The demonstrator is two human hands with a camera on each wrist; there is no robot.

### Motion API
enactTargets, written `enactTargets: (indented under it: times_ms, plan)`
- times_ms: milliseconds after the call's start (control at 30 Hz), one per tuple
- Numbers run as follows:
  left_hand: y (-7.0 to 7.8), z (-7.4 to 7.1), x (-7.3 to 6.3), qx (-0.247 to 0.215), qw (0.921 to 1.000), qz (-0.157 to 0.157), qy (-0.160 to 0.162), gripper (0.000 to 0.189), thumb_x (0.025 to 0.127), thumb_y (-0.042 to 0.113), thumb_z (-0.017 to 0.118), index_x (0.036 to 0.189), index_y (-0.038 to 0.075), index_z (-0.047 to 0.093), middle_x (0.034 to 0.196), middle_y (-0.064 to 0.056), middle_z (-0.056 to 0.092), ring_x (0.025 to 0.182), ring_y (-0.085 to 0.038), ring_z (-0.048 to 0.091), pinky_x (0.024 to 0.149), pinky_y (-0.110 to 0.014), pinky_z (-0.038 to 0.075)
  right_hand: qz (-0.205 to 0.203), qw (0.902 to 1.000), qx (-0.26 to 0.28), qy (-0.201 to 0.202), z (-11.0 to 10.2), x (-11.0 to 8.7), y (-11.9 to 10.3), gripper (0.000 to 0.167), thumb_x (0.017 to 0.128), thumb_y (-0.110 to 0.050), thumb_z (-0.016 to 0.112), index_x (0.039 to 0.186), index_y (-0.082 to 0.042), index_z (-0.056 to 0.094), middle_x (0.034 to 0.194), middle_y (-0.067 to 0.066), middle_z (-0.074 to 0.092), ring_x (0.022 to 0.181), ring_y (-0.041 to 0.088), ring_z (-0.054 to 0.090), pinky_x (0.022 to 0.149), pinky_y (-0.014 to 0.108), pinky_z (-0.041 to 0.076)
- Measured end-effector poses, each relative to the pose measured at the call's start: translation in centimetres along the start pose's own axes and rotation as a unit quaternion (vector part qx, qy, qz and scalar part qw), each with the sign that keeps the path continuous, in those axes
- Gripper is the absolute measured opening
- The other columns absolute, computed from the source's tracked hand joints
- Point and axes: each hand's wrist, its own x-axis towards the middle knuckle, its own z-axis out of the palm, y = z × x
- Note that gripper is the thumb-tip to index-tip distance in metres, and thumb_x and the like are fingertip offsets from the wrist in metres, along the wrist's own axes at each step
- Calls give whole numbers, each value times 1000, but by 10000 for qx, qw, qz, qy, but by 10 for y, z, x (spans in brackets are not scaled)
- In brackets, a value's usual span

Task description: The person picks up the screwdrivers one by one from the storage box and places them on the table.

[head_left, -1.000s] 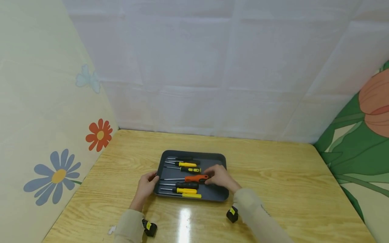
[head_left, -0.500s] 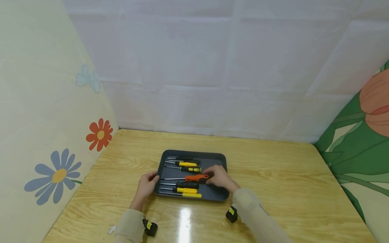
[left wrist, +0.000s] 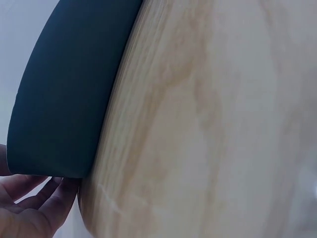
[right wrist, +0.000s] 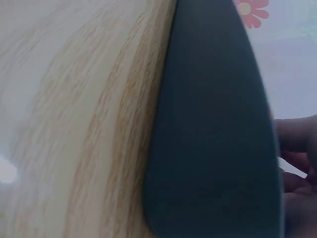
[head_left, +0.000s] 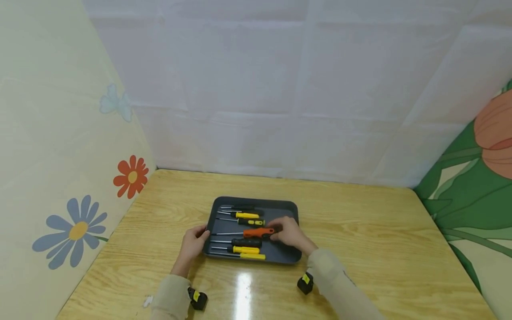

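Your left hand grips the left end of the dark tray, its thumb at the rim and fingertips against the outer wall. Your right hand, nearly closed, pinches the handle end of the red screwdriver within the tray; its shaft points from those fingertips toward your left hand. Left of the right fingertips, a black-and-yellow screwdriver lies farther from you, a black-handled screwdriver nearer.
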Motion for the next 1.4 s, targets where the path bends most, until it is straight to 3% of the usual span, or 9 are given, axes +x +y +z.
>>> enactTargets:
  times_ms: [133, 333, 500, 767, 933, 1133, 1233, 1400]
  plan:
    - [0, 0, 0, 33, 10000, -15, -43, 26, 88, -1, 51, 109, -16, 57, 103, -26, 60, 95, -31, 54, 80, -39, 45, 189, 9979, 577, 232, 0, 0, -1, 29, 71, 0, 73, 100, -3, 69, 99, 9, 66, 91, 23, 59, 76, 37, 49]
    - [0, 0, 0, 31, 10000, 12, -51, 26, 88, -1, 50, 109, -16, 57, 103, -26, 60, 95, -31, 54, 79, -38, 45, 590, 9868, 1471, 319, -2, -1, -4, 30, 72, -1, 73, 102, 1, 67, 103, 12, 63, 80, 17, 51, 68, 30, 47]
    - [1, 1, -1, 13, 10000, -22, -4, 27, 89, -1, 50, 110, -17, 56, 104, -26, 59, 97, -32, 53, 82, -40, 44, 867, 9779, 1881, 286, -2, -1, -6, 30, 75, -5, 72, 104, -1, 67, 107, 12, 62, 91, 19, 55, 77, 34, 48]
    - [0, 0, -2, 20, 9999, -92, 51, 27, 89, 0, 51, 110, -15, 57, 102, -25, 60, 94, -30, 54, 79, -36, 45, 949, 9659, 2392, 274, -4, -2, -14, 32, 75, -2, 71, 106, 4, 64, 107, 14, 62, 97, 24, 55, 84, 40, 47]
    - [1, 0, -2, 18, 9999, -91, 40, 26, 89, 0, 52, 110, -15, 57, 102, -24, 60, 93, -29, 54, 77, -33, 45, 1004, 9615, 2544, 269, -10, -6, -31, 34, 74, 3, 69, 107, 9, 61, 108, 18, 60, 95, 24, 54, 79, 37, 49]
    - [1, 0, -2, -7, 9999, -143, 9, 26, 89, 1, 52, 110, -15, 57, 101, -24, 60, 93, -28, 54, 78, -35, 45, 1119, 9647, 2363, 303, -15, -12, -49, 35, 73, 4, 69, 107, 9, 61, 111, 18, 59, 98, 26, 52, 84, 40, 46]
    - [1, 0, -2, -29, 9999, -158, -2, 26, 89, 1, 51, 110, -15, 57, 102, -24, 60, 94, -28, 54, 78, -36, 45, 1135, 9644, 2370, 312, -13, -11, -50, 36, 73, 5, 69, 107, 9, 61, 111, 17, 59, 97, 26, 53, 84, 41, 46]
    - [2, 0, -2, -35, 9999, -133, 3, 26, 89, 0, 51, 110, -15, 57, 101, -24, 60, 94, -28, 54, 78, -35, 45, 1115, 9647, 2365, 309, 0, 0, -30, 37, 70, 3, 73, 106, 5, 63, 109, 13, 60, 94, 23, 55, 81, 39, 47]
